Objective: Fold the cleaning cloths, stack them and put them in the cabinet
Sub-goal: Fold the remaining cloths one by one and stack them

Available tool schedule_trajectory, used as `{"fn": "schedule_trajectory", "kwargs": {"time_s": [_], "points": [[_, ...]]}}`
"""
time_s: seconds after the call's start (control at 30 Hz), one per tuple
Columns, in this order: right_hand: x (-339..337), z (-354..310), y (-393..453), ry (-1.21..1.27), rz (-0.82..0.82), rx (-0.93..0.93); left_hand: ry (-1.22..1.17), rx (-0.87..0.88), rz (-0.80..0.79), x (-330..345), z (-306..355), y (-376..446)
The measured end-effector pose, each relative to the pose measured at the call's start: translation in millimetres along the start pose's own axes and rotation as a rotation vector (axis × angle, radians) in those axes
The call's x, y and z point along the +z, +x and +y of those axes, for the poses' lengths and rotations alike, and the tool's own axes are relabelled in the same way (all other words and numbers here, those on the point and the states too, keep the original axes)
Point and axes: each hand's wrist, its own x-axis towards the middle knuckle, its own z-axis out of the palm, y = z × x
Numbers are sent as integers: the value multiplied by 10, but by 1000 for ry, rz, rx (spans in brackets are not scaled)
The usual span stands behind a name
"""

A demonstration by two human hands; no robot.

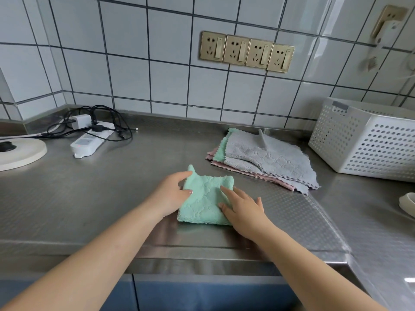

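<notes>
A folded mint-green cloth (205, 202) lies on the steel counter (112, 198) in front of me. My left hand (171, 195) rests against its left edge, fingers relaxed along the side. My right hand (241, 207) lies flat on the cloth's right part with straight fingers pressing down. Behind and to the right is a loose pile of unfolded cloths: a grey one (274, 161) on top, a green one (221, 147) and a pink one (249, 173) showing underneath.
A white perforated basket (368, 140) stands at the back right. At the back left lie a white power strip (88, 142) with black cables and a white round base (21, 153). Blue cabinet doors (202, 295) sit below the counter edge. A white dish rim (407, 204) shows far right.
</notes>
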Motion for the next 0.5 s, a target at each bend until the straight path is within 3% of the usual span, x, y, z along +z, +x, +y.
{"fn": "schedule_trajectory", "kwargs": {"time_s": [0.1, 0.2, 0.5], "points": [[41, -111, 106, 122, 47, -44, -105, 6, 67, -53, -91, 85], [90, -323, 321, 215, 78, -89, -34, 45, 158, -221, -271, 246], [267, -1060, 1276, 39, 10, -135, 226, -49, 280, -915, -770, 947]]}}
